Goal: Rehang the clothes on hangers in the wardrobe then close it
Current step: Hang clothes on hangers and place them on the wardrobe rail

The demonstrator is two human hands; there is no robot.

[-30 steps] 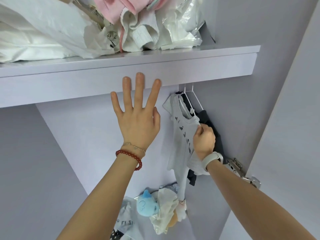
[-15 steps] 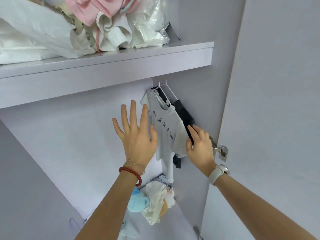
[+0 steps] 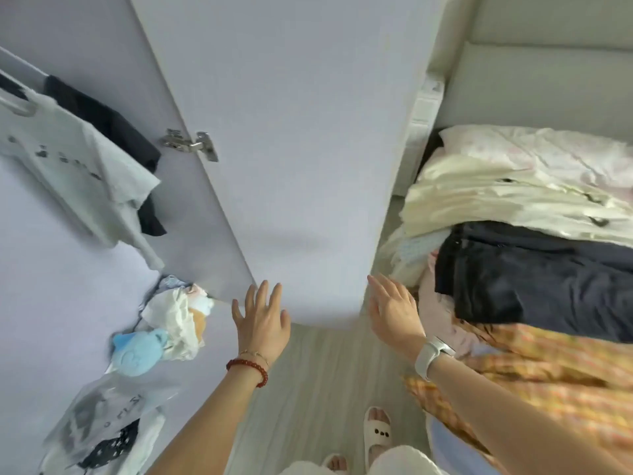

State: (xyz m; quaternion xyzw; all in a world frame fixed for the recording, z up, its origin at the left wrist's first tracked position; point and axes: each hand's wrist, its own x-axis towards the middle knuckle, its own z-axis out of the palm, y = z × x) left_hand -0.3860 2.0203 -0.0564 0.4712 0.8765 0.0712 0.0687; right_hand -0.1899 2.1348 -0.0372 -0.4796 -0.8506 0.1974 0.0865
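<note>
The wardrobe door (image 3: 301, 149) stands open, swung out toward the camera, its long axis running from the top of the view down to a lower edge just above both hands. Its free vertical edge is on the right, with a narrow strip of floor between it and the bed (image 3: 534, 80). The hinged edge is on the left, where a metal hinge (image 3: 191, 144) joins it to the wardrobe.

The left hand (image 3: 262, 320) is spread flat, fingers straight and slightly fanned, their tips over the door's lower edge near the hinge side; whether they touch the panel cannot be told. The right hand (image 3: 394, 308) is also spread, fingers straight, lying at the door's free edge near its lower corner, holding nothing.

Inside the wardrobe, up on the left, a white T-shirt (image 3: 68, 166) hangs with a dark garment (image 3: 113, 128) just behind it, both tilted in the wide view. Lower down lie a blue plush toy (image 3: 138, 351), crumpled white cloth (image 3: 174, 317) and a plastic bag (image 3: 102, 423).

On the bed, right of the door, clothes are piled: a cream piece (image 3: 496, 193), dark blue fabric (image 3: 534, 272), and an orange checked cloth (image 3: 534, 375) nearest the right arm. 2 slippered feet (image 3: 376, 430) stand on the pale wood floor (image 3: 318, 382) between wardrobe and bed.
</note>
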